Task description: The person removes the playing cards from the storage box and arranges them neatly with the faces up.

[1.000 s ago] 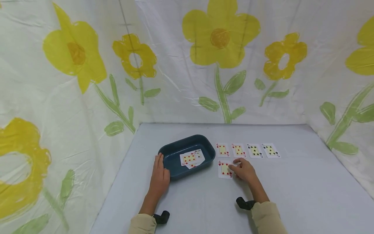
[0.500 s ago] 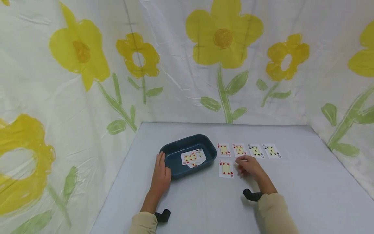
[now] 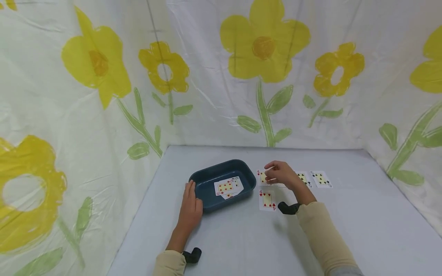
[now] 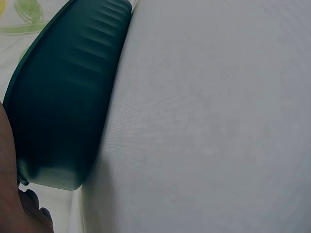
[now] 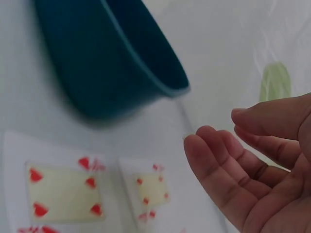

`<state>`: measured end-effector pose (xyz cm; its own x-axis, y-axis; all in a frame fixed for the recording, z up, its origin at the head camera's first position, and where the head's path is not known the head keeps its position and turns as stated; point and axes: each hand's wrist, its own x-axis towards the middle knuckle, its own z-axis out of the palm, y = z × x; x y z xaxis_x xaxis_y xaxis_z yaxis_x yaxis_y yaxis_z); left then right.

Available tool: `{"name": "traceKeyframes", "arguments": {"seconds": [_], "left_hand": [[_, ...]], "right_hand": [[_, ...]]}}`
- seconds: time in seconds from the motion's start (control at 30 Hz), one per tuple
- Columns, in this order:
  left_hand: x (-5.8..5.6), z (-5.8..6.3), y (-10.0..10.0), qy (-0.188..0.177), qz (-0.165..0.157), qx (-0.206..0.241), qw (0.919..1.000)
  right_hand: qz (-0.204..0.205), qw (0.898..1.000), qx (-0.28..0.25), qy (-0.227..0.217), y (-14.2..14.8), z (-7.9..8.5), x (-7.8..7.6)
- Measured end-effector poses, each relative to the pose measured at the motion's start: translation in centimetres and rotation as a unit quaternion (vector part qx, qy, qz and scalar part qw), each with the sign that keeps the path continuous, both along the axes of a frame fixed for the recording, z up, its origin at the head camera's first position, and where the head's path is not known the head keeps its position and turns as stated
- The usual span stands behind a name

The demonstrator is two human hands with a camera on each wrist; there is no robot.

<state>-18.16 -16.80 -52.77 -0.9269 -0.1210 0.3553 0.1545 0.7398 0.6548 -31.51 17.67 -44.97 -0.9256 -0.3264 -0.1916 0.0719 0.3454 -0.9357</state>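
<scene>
Several painted flowers (image 3: 264, 48) behind tray (image 3: 204, 191)

I see a dark teal tray (image 3: 206, 189) and a pale grey worktop (image 3: 228, 245). The white card (image 3: 267, 201) shows red hearts on yellow; yellow flowers (image 3: 238, 42) with green leaves pattern the white backdrop (image 3: 210, 111).

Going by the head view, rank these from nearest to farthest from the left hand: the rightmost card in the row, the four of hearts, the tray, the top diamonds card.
From the left hand:
1. Tray: touching the hand, at its left end.
2. Top diamonds card: inside the tray.
3. Four of hearts: right of the tray.
4. Rightmost card: far right, end of the row.
</scene>
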Motion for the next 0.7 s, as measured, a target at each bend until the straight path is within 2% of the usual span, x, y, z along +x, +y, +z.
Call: {"name": "traceKeyframes", "arguments": {"seconds": [0.13, 0.27, 0.37, 0.7], "left_hand": [[-0.1, -0.1, -0.1, -0.004, 0.003, -0.002, 1.0000], [-0.2, -0.1, -0.1, -0.005, 0.001, 0.003, 1.0000], [-0.3, -0.1, -0.1, -0.002, 0.000, 0.004, 1.0000], [-0.4, -0.1, -0.3, -0.019, -0.003, 0.001, 0.9998]], "right_hand": [[0.018, 0.999, 0.006, 0.034, -2.5, 1.4, -0.9], [0.043, 0.996, 0.033, 0.073, -4.9, 2.1, -1.5], [0.064, 0.993, 0.049, 0.090, -6.5, 2.2, -1.9], [0.105, 0.985, 0.094, 0.096, -9.9, 1.7, -2.7]]}}
